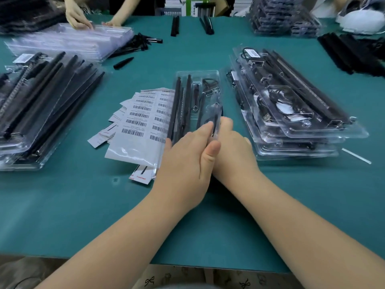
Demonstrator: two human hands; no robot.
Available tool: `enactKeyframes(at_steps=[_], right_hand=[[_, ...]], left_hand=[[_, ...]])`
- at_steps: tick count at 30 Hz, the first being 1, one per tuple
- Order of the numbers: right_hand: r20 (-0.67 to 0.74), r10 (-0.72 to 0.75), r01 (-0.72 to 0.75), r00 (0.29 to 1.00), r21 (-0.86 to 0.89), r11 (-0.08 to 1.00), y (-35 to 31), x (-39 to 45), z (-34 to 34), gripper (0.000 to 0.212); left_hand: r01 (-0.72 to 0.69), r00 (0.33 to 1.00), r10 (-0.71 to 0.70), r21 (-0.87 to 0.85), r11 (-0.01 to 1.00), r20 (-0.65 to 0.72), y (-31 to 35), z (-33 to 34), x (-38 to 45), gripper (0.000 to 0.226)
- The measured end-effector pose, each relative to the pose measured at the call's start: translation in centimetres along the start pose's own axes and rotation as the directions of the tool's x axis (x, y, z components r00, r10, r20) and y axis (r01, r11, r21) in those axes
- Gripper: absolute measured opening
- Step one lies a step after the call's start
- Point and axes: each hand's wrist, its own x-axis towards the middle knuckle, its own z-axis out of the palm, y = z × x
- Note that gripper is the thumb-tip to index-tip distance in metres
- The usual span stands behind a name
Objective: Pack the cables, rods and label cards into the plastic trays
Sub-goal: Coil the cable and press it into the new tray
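Observation:
A clear plastic tray (198,75) lies lengthwise in the middle of the green table. Long black rods (177,101) fill its left side and a coiled black cable (209,83) sits at its far right. My left hand (185,159) rests with straight fingers on the tray's near end. My right hand (233,151) lies partly under the left thumb, its fingers curled round the tray's near right edge. White barcode label cards (141,122) are fanned out just left of the tray; its left edge lies over them.
A stack of filled trays (302,126) stands on the right and another stack (41,105) on the left. Empty clear trays (73,40) lie at the back left under another person's hands (78,16). Loose black rods (175,26) lie at the far side.

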Motion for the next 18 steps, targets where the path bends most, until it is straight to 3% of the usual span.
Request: enactKeyframes(at_steps=[4, 9, 13, 16, 18], right_hand=[[-0.061, -0.031, 0.019, 0.998, -0.191, 0.981, 0.1, -0.1, -0.1, 0.023], [0.0, -0.038, 0.036, 0.999, -0.359, 0.933, 0.9, -0.5, -0.6, 0.033], [0.048, 0.025, -0.009, 0.999, -0.305, 0.952, 0.6, -0.8, -1.0, 0.039], [-0.023, 0.062, -0.064, 0.998, -0.102, 0.993, 0.8, -0.7, -0.7, 0.014], [-0.016, 0.07, -0.071, 0.997, -0.107, 0.992, 1.0, -0.8, -0.8, 0.013]], left_hand=[[-0.007, 1.0, 0.005, 0.053, 0.999, 0.029, 0.1, 0.1, 0.1, 0.083], [-0.026, 0.993, 0.003, 0.19, 0.981, 0.118, 0.1, 0.2, 0.1, 0.088], [-0.049, 0.991, 0.015, 0.252, 0.967, 0.134, 0.0, 0.3, 0.3, 0.086], [-0.036, 0.991, 0.004, 0.233, 0.972, 0.133, 0.0, 0.3, 0.3, 0.08], [-0.041, 0.99, 0.003, 0.262, 0.964, 0.143, 0.1, 0.3, 0.3, 0.08]])
